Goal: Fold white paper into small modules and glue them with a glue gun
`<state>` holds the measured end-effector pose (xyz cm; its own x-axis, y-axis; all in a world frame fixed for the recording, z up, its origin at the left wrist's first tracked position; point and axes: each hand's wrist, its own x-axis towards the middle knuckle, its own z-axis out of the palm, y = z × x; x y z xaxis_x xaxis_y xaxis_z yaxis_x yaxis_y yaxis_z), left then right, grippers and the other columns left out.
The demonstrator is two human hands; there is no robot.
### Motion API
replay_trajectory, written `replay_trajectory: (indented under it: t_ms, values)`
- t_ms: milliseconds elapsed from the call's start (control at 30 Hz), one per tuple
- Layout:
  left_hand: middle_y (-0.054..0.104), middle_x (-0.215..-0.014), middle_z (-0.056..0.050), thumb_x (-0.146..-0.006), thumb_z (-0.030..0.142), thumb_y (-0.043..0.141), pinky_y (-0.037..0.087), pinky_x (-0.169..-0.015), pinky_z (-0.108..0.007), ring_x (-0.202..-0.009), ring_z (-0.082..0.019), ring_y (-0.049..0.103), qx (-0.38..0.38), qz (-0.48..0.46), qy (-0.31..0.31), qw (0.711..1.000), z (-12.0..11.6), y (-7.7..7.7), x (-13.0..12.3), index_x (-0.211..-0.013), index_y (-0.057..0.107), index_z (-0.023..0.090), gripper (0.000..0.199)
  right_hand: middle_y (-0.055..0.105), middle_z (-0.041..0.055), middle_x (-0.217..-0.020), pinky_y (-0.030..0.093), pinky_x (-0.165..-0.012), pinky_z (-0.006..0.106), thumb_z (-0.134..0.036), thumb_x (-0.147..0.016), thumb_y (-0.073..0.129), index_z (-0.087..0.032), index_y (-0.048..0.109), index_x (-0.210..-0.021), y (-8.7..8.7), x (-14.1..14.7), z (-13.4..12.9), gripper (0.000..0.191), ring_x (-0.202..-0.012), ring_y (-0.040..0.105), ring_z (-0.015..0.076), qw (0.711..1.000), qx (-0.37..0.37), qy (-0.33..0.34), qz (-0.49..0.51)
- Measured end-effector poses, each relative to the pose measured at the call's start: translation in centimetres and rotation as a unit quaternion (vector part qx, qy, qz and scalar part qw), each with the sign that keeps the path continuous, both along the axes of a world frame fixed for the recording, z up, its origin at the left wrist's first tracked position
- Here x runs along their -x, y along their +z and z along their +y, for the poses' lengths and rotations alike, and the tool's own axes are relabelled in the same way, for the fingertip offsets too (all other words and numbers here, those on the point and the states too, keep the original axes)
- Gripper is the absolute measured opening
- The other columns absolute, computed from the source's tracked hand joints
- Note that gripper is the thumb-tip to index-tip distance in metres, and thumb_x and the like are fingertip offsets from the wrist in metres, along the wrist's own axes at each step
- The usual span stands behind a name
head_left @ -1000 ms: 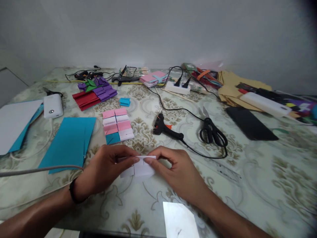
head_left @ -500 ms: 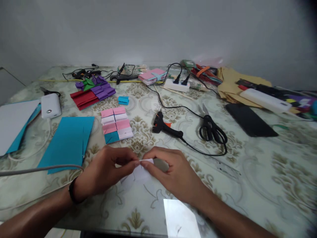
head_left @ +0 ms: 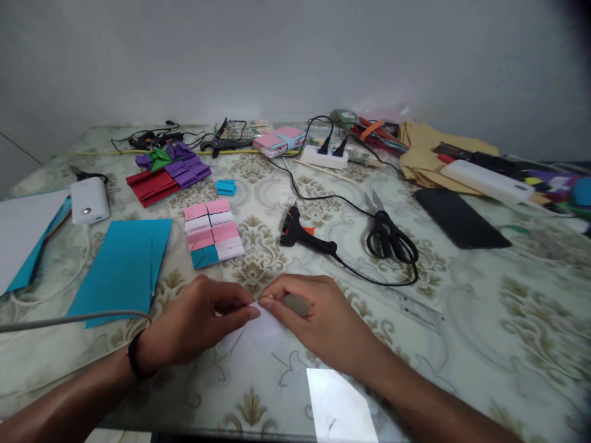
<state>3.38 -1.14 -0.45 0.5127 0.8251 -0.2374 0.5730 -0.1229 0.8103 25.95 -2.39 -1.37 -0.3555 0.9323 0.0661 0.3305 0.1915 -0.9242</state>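
A small piece of white paper (head_left: 263,317) is pinched between my two hands near the front of the table. My left hand (head_left: 203,317), with a black band at the wrist, grips its left side between thumb and forefinger. My right hand (head_left: 314,317) pinches its upper edge close beside the left fingertips; the fingers partly hide the paper. Beyond my hands lie folded pink, white and blue paper pieces (head_left: 213,232) set in two columns. To the left is a stack of blue paper sheets (head_left: 122,264). Another white paper piece (head_left: 341,406) lies at the front edge, below my right forearm.
A black glue gun (head_left: 305,234) and black-handled scissors (head_left: 390,234) lie beyond my right hand, with a cord looping round them. A clear ruler (head_left: 418,311), a dark phone (head_left: 462,218), a white power strip (head_left: 325,157) and a white power bank (head_left: 90,201) are about.
The white paper has shifted in my fingers and shows more of its face below them. My fingertips have moved slightly apart. The whole view has shifted a little.
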Motion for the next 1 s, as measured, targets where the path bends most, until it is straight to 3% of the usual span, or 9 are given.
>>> replay_trajectory:
  t_ms: [133, 267, 400, 467, 567, 667, 867, 1000]
  values:
    - [0.075, -0.073, 0.002, -0.098, 0.040, 0.065, 0.043, -0.060, -0.023, -0.066, -0.015, 0.061, 0.033, -0.006, 0.007, 0.999, -0.2, -0.2, 0.0, -0.087, 0.081, 0.019, 0.029, 0.077, -0.0008, -0.075, 0.051, -0.066, 0.027, -0.022, -0.096, 0.068, -0.023, 0.074, -0.080, 0.1, 0.0, -0.1, 0.017, -0.070, 0.069, 0.0161, 1.000, 0.004, -0.002, 0.006]
    - [0.062, -0.062, 0.004, -0.094, 0.040, 0.067, 0.035, -0.055, -0.023, -0.059, -0.012, 0.050, 0.040, 0.030, -0.019, 0.999, -0.1, -0.7, 0.0, -0.074, 0.073, 0.018, 0.031, 0.075, -0.0012, -0.076, 0.047, -0.064, 0.026, -0.018, -0.096, 0.067, -0.023, 0.072, -0.079, 0.1, 0.3, -0.4, 0.018, -0.070, 0.067, 0.0152, 0.999, -0.023, 0.014, -0.032]
    - [0.055, -0.063, 0.004, -0.094, 0.043, 0.067, 0.031, -0.052, -0.022, -0.058, -0.010, 0.045, 0.082, -0.050, 0.009, 0.995, 0.5, -0.5, 0.3, -0.073, 0.069, 0.017, 0.033, 0.076, 0.0007, -0.084, 0.043, -0.053, 0.023, -0.026, -0.103, 0.061, -0.024, 0.075, -0.106, 0.3, 0.0, -0.4, 0.014, -0.076, 0.070, 0.0165, 1.000, 0.009, 0.014, 0.014]
    - [0.059, -0.066, 0.003, -0.092, 0.046, 0.071, 0.032, -0.050, -0.020, -0.057, -0.011, 0.048, 0.142, -0.120, 0.047, 0.981, 0.8, -0.2, 0.4, -0.079, 0.071, 0.018, 0.031, 0.078, 0.0023, -0.094, 0.049, -0.060, 0.023, -0.021, -0.104, 0.054, -0.025, 0.075, -0.116, 0.5, -0.6, -0.2, 0.025, -0.084, 0.072, 0.0171, 0.998, -0.009, 0.035, 0.045]
    - [0.064, -0.066, 0.003, -0.086, 0.047, 0.079, 0.033, -0.047, -0.019, -0.053, -0.010, 0.050, 0.214, -0.176, 0.080, 0.958, 1.1, 0.4, 0.6, -0.080, 0.073, 0.019, 0.030, 0.077, 0.0017, -0.099, 0.054, -0.077, 0.027, -0.006, -0.097, 0.053, -0.026, 0.081, -0.106, 0.6, -1.4, 0.3, 0.036, -0.088, 0.073, 0.0156, 0.990, -0.070, 0.105, 0.055]
    - [0.066, -0.064, 0.002, -0.083, 0.048, 0.083, 0.035, -0.045, -0.019, -0.050, -0.010, 0.052, 0.241, -0.187, 0.079, 0.949, 1.2, 0.6, 0.6, -0.078, 0.074, 0.018, 0.032, 0.074, 0.0003, -0.091, 0.053, -0.074, 0.026, -0.001, -0.091, 0.060, -0.026, 0.084, -0.104, 0.5, -1.8, 0.6, 0.037, -0.080, 0.070, 0.0142, 0.982, -0.095, 0.157, 0.046]
    - [0.071, -0.066, 0.001, -0.090, 0.039, 0.079, 0.041, -0.049, -0.019, -0.054, -0.010, 0.056, 0.231, -0.183, 0.022, 0.955, 0.9, 0.6, 0.4, -0.079, 0.077, 0.017, 0.024, 0.080, 0.0018, -0.090, 0.054, -0.073, 0.024, -0.019, -0.095, 0.081, -0.024, 0.087, -0.102, 0.0, -2.0, 0.8, 0.010, -0.078, 0.072, 0.0141, 0.973, -0.068, 0.216, 0.050]
    - [0.073, -0.070, 0.000, -0.094, 0.035, 0.075, 0.042, -0.052, -0.019, -0.058, -0.010, 0.057, 0.220, -0.180, 0.006, 0.959, 0.7, 0.2, 0.4, -0.086, 0.079, 0.014, 0.023, 0.080, 0.0015, -0.085, 0.053, -0.069, 0.023, -0.031, -0.097, 0.081, -0.023, 0.087, -0.098, -0.6, -2.0, 1.0, 0.010, -0.073, 0.071, 0.0128, 0.968, -0.065, 0.236, 0.054]
